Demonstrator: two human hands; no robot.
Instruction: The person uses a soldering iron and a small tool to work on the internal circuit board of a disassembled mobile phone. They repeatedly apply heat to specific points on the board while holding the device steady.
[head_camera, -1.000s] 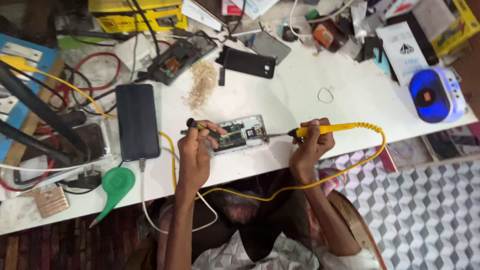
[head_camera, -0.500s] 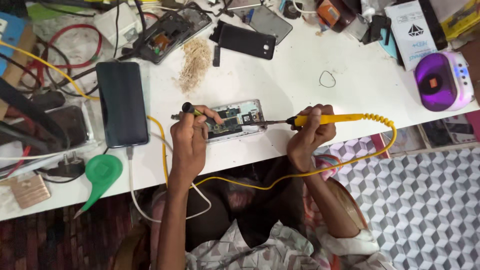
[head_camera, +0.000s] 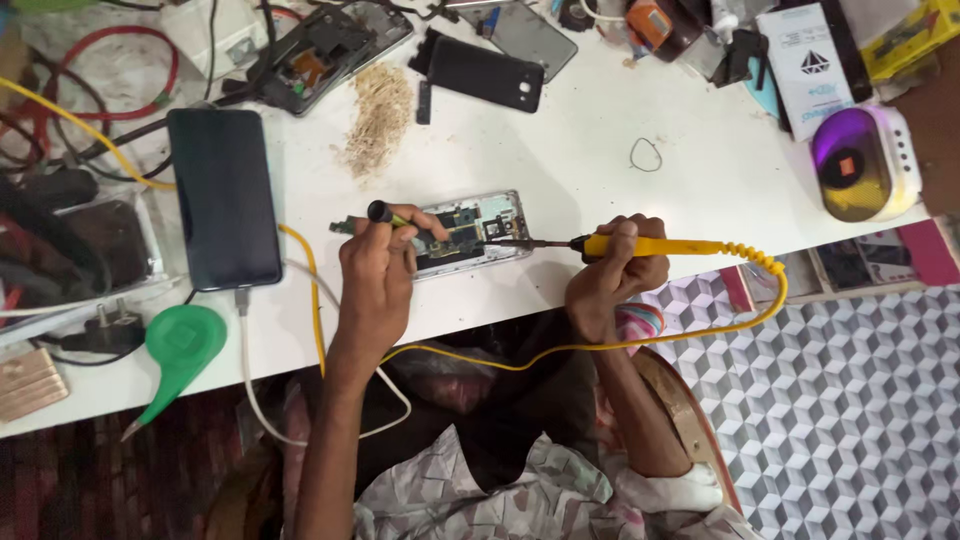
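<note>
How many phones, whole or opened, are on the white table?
5, maybe more under clutter: opened phone between left hand and right hand; black phone at left; opened one, black one, grey one along the top.

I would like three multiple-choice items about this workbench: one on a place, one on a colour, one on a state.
1. Where does the green blower lie?
A) near the table's front edge, left of the left hand
B) on the opened phone
C) beside the round speaker

2. What colour is the soldering iron handle?
A) red
B) yellow
C) blue

3. How is the phone under the hands?
A) closed
B) wrapped
C) opened, circuit board exposed

Answers: 1 A, it lies left of the left hand by the white table edge; 2 B, the right hand holds a yellow handle; 3 C, inner parts show.
</note>
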